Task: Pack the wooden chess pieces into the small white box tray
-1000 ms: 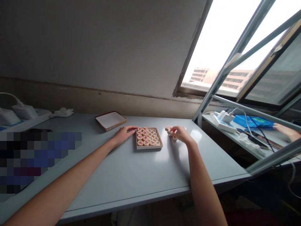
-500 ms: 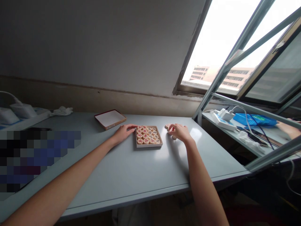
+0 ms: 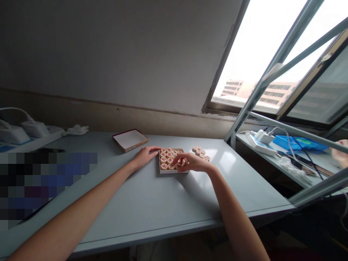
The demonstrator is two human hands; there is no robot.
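A shallow box (image 3: 174,172) filled with rows of round wooden Chinese chess pieces (image 3: 164,166), marked in red and black characters, lies on the grey desk. My left hand (image 3: 144,156) rests at the box's left edge, its fingers stretched out and touching the side. Over the right part of the box is my right hand (image 3: 190,162), with thumb and fingers curled in a pinch at a Chinese chess piece. The fingers mostly hide that piece and several pieces below. Loose Chinese chess pieces (image 3: 200,153) lie in a small group to the right of the box.
The box lid (image 3: 131,139) lies upturned behind my left hand. At left are a power strip (image 3: 50,135) with chargers and a dark, pixelated area. On the right, a metal frame (image 3: 252,94) borders another desk with a blue packet (image 3: 299,143), cables and another person's hand (image 3: 339,152).
My right hand has moved left from the loose pieces to over the box. The loose pieces now show more fully. My left hand stays at the box's edge.
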